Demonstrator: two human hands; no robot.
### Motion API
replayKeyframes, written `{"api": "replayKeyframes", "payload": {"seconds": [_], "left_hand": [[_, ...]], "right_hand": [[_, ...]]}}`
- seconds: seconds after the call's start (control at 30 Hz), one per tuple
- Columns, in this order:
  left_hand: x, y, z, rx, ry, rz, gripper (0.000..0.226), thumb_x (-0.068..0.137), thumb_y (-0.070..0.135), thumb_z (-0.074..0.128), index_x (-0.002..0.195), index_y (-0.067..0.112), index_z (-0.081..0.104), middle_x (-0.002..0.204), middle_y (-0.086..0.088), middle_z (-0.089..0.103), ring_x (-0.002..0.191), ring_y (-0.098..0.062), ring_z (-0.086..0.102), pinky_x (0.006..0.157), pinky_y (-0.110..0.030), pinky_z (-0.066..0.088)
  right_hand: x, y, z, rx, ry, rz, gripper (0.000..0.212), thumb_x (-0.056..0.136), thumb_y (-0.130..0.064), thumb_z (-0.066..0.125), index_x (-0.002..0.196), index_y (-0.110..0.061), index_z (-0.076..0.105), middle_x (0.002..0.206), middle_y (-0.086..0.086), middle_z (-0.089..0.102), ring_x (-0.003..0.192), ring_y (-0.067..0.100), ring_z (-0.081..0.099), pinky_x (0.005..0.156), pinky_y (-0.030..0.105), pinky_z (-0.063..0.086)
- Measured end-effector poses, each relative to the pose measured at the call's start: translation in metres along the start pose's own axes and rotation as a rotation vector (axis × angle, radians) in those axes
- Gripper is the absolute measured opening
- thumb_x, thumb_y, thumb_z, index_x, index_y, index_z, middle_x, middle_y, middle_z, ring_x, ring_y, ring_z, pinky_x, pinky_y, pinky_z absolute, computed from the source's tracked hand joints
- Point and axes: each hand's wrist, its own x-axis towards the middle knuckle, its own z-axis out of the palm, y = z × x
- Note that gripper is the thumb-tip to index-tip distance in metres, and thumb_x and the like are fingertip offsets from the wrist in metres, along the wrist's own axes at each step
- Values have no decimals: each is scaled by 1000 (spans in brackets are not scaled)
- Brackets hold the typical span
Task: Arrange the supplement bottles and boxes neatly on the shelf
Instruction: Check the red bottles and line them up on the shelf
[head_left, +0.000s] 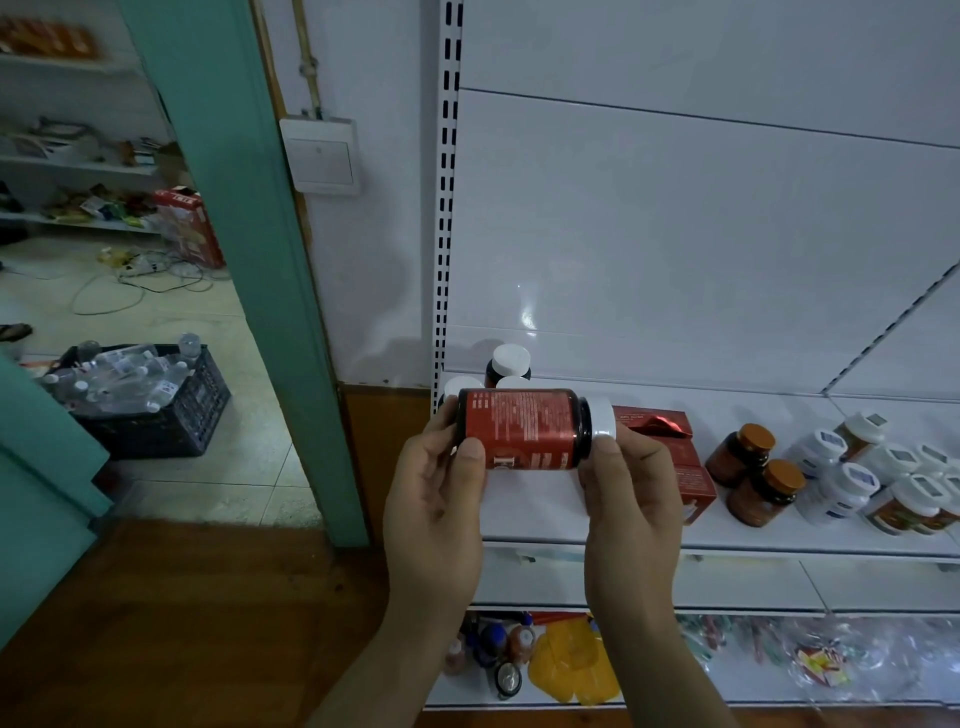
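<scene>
A dark supplement bottle (530, 428) with a red label and white cap is held sideways above the white shelf (535, 512), cap pointing right. My left hand (434, 499) grips its base end and my right hand (631, 493) grips the cap end. Behind it, at the shelf's far left, stand white-capped dark bottles (509, 364). Red boxes (675, 452) lie just right of my right hand. Two amber bottles with orange caps (753, 470) and several white bottles (857, 478) stand further right.
A lower shelf (571, 660) holds small bottles and yellow packets. To the left are a teal door frame (270, 260), a wall switch (322, 156) and a black crate of plastic bottles (150, 400) on the tiled floor. The white back panel rises behind the shelf.
</scene>
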Motion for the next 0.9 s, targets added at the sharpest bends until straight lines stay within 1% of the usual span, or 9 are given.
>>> {"api": "replayKeyframes", "payload": {"seconds": [0.1,0.17,0.27,0.33,0.43,0.53,0.67,0.8,0.9], "left_hand": [[-2,-3,-2,-21,-33,-10,34,93,32,56,126,22,58,136,9,59,127,-5,55,101,-26,50],[-2,-5,-3,50,-38,18,32,96,34,58,126,24,58,136,13,59,127,-4,55,102,-26,50],[-2,-2,0,109,-2,4,27,89,41,59,115,36,60,126,15,64,117,2,59,90,-16,53],[-1,0,0,114,22,-19,25,86,45,58,110,37,60,118,16,66,111,3,61,81,-10,51],[-1,0,-3,51,-13,-42,33,89,39,54,117,24,62,126,14,63,117,-2,59,85,-15,53],[-3,1,-4,64,-17,-25,28,91,32,56,118,29,60,126,16,63,117,1,59,90,-18,53],[-2,3,-4,126,33,-41,18,89,39,56,107,38,56,116,12,65,106,8,61,74,-8,51],[1,4,-5,167,75,-86,16,87,45,56,98,33,57,110,2,67,96,10,63,66,-5,49],[2,3,-7,213,74,-96,29,84,53,51,96,28,60,110,3,64,95,10,62,65,-3,48]], "right_hand": [[0,-1,1,-60,8,-12,30,87,-46,58,102,-21,62,92,-8,70,91,7,67,92,38,57],[-1,-1,1,-37,-5,-6,26,88,-43,57,102,-22,62,96,-8,71,96,8,67,93,36,56],[-3,-1,-2,59,-19,20,24,86,-33,59,106,-22,65,106,-6,72,110,14,66,98,38,52],[-2,0,-2,46,-1,15,24,85,-32,61,105,-21,66,104,-8,72,108,13,67,98,40,52],[-1,-1,-1,-30,21,-6,28,86,-40,61,104,-19,64,99,-5,72,98,10,68,91,37,57],[1,-1,2,-89,28,-19,29,86,-46,59,100,-21,62,95,-2,71,90,9,68,83,31,59],[-1,0,3,-113,-6,-16,29,89,-45,57,103,-19,60,97,-2,70,94,7,68,85,29,59],[-6,0,3,-26,-59,14,26,88,-36,58,107,-19,62,109,-4,72,109,13,68,88,24,57],[-4,-2,4,-30,-34,12,27,87,-35,62,108,-18,63,107,-3,72,107,13,68,90,25,58]]}}
